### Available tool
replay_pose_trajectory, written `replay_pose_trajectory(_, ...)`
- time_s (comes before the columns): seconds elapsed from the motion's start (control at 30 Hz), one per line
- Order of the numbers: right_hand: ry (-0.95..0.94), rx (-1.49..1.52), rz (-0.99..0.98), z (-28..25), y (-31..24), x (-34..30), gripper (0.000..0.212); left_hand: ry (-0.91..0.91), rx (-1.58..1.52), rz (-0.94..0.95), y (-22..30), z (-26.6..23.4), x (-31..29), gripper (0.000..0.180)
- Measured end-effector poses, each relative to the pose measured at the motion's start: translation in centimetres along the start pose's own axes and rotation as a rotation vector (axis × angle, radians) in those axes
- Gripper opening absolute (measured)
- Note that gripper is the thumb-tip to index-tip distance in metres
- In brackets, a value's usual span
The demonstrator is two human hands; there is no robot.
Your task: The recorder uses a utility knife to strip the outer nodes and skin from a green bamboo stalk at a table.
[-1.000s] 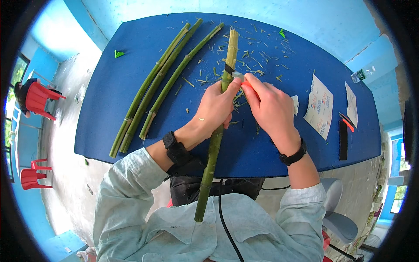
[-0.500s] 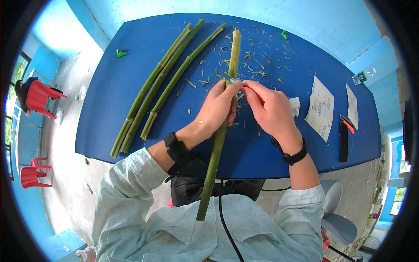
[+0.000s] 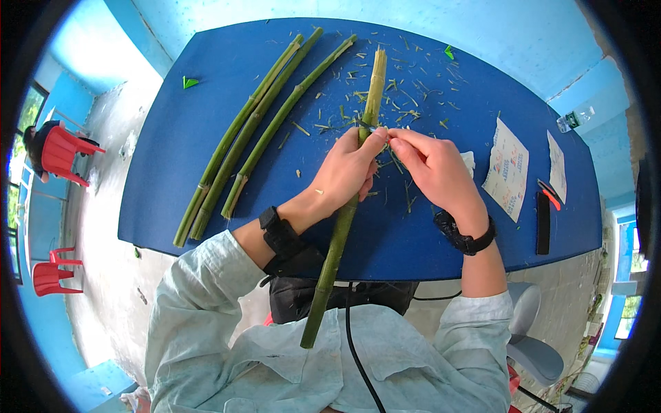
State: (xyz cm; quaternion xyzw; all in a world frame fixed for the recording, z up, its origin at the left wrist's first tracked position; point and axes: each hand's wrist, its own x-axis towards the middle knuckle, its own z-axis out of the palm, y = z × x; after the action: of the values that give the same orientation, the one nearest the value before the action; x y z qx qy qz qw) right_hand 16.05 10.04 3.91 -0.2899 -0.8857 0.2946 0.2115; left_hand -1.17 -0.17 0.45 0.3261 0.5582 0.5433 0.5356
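The left hand (image 3: 350, 168) is closed around a green stick (image 3: 330, 258), partly over the blue table (image 3: 158, 151); the right hand (image 3: 441, 168) pinches a knife (image 3: 372, 129). Leftmost are red chairs (image 3: 62, 150) on the floor (image 3: 113, 206); then, on the table, three sticks (image 3: 246, 134), shavings (image 3: 411, 113), paper sheets (image 3: 506, 172).

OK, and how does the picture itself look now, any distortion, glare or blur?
Head view: fisheye bending seems to bow the edges of the blue table; head view: bright light nearly bleaches the floor at left; head view: left hand and right hand look reasonably clear, but the small tool by their fingertips is too covered to judge.
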Motion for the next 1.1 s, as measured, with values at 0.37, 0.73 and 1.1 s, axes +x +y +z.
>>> replay_pose_trajectory(0.37,0.202,-0.298,-0.215,1.8,-0.3,-0.3,0.022,0.017,0.069,0.010,0.0,-0.3,0.0,0.052)
replay_pose_trajectory(0.73,0.290,-0.487,-0.222,2.4,-0.8,-0.5,0.023,0.092,0.070,0.008,0.5,0.4,-0.2,0.054)
replay_pose_trajectory(1.1,0.299,-0.354,-0.238,2.6,-0.3,0.0,0.019,0.079,-0.042,-0.032,0.9,0.3,-0.3,0.049)
